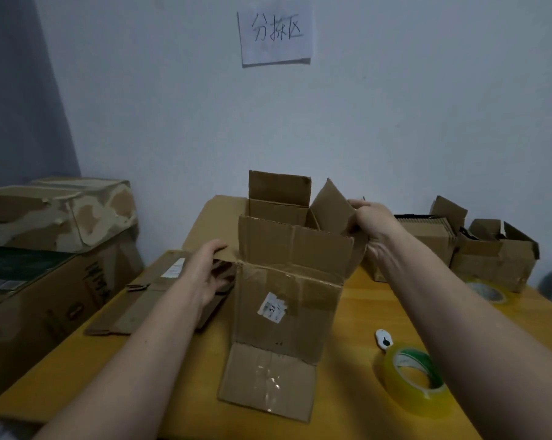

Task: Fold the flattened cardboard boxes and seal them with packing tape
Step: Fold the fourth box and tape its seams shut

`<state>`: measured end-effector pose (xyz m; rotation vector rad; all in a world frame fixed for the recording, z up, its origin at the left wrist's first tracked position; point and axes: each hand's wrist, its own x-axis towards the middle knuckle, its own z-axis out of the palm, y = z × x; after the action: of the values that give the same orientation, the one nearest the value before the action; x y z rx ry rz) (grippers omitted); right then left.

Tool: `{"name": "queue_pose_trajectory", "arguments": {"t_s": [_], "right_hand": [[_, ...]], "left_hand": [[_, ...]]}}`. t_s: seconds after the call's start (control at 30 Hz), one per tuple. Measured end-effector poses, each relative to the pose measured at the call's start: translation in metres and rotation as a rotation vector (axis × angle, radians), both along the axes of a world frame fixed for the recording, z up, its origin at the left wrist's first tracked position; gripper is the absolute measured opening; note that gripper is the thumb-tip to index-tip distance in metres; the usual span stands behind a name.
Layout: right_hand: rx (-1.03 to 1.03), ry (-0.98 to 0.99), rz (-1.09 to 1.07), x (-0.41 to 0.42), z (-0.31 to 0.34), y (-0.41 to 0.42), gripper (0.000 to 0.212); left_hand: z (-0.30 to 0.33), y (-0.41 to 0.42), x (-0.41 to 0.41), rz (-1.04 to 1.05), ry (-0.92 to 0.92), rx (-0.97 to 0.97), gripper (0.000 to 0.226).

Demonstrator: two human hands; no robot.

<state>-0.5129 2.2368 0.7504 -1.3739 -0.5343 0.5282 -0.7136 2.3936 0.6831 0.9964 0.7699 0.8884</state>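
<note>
Head view, open cardboard box (287, 300) at frame centre, inside hidden, right hand (371, 222) pinching its right flap (330, 206), left hand (209, 271) loosely spread against its left side, tape roll (412, 381) lower right.

Not much to report on the person, honestly. All you get is two forearms coming in from the bottom corners, each ending in a hand: left hand (209, 274), right hand (374, 225). Both arms are bare the whole way to the frame edge, so no sleeves or cuffs show anywhere. No gloves on either hand either, and I can't spot a watch, ring or wristband. The lighting is dim and the picture is soft, so fingernails and other small details are too blurry to make out.
</note>
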Motion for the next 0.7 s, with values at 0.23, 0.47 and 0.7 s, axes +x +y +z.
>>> {"name": "queue_pose_trajectory", "arguments": {"t_s": [0.23, 0.47, 0.7], "right_hand": [[-0.006, 0.012, 0.04, 0.065, -0.013, 0.055, 0.05], [-0.03, 0.059, 0.097, 0.126, -0.037, 0.119, 0.066], [-0.157, 0.146, 0.125, 0.128, -0.021, 0.126, 0.071]], "left_hand": [[-0.003, 0.052, 0.065, -0.118, 0.148, 0.141, 0.017], [-0.02, 0.107, 0.121, -0.042, 0.49, 0.077, 0.028], [0.011, 0.101, 0.112, -0.183, 0.764, 0.13, 0.035]]}}
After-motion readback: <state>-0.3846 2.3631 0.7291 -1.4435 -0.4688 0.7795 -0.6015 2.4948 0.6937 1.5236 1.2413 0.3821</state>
